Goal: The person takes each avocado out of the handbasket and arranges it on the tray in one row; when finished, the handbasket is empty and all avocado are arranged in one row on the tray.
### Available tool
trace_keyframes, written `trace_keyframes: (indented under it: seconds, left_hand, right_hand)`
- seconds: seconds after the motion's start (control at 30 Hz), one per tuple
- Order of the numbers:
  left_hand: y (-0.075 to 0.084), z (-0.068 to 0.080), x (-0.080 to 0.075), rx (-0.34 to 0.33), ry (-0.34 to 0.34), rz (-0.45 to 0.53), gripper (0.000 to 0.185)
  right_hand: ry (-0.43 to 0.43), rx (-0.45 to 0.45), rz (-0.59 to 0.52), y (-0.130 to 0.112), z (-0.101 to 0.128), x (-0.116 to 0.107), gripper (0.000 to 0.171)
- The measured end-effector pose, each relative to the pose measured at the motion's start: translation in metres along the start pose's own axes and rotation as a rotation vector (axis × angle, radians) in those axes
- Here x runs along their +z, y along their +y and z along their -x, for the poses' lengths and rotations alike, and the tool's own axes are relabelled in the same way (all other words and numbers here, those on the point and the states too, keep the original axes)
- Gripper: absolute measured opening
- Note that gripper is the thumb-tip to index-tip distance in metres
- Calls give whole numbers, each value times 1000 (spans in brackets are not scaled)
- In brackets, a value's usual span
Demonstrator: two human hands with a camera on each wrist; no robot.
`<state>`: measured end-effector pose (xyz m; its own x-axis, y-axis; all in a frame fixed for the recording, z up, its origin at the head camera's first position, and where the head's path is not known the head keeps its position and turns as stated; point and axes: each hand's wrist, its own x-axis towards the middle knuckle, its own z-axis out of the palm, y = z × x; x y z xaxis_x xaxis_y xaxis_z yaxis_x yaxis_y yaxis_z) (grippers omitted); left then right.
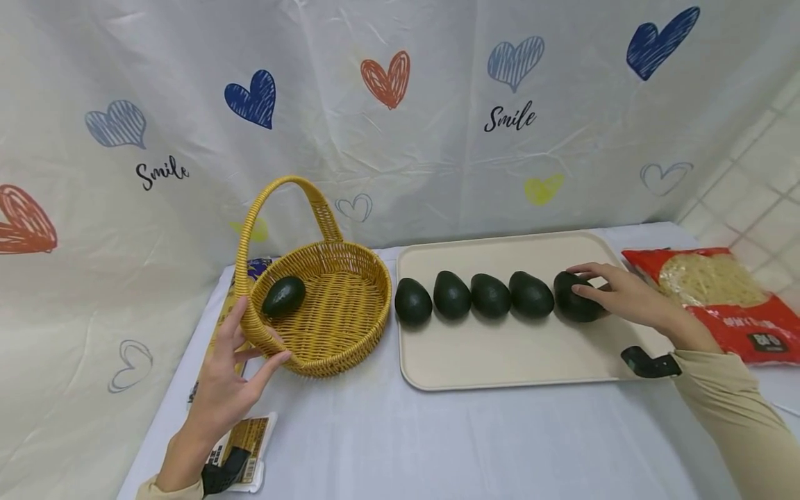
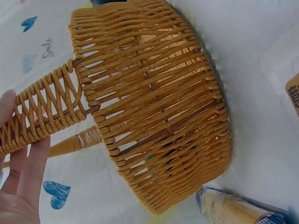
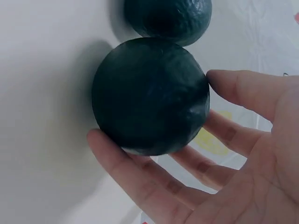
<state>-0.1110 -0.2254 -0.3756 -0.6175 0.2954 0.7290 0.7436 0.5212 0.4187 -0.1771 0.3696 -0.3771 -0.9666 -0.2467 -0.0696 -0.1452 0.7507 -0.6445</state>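
Observation:
My left hand [image 1: 220, 385] holds the handle of a yellow woven basket [image 1: 350, 362] at its near base. In the left wrist view, the thumb and fingers lie on either side of the handle [image 2: 44, 109]. One dark green avocado [image 1: 284, 296] lies inside the basket at the left. Over at the tray's right side, my right hand [image 1: 634, 298] grips the last avocado [image 1: 569, 305] of a row. Its thumb and fingers curve round that avocado in the right wrist view, with another avocado [image 3: 170, 18] just beyond.
Several more avocados stand in a row on the beige tray [image 1: 500, 357]. A red bag of pale noodles [image 1: 737, 316] lies right of the tray. Left of the basket are a yellow package [image 1: 215, 347] and a smaller brown-and-white packet [image 1: 250, 441]. A heart-printed cloth [image 1: 431, 160] hangs behind.

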Motion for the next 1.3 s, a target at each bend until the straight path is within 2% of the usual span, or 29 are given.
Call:
trace_keyframes:
  seconds: [0.23, 0.53, 0.9, 1.3]
  left_hand:
    - [-1, 0, 0, 4, 1, 6, 90]
    - [0, 0, 0, -12, -9, 2, 91]
    - [0, 0, 0, -4, -4, 11, 90]
    - [-1, 0, 0, 4, -3, 1, 90]
  right_hand:
    - [-29, 31, -80, -1, -1, 1, 51]
    - [-18, 53, -72, 4, -3, 4, 49]
    - [-40, 59, -38, 5, -2, 3, 62]
    - [-6, 70, -18, 4, 4, -6, 62]
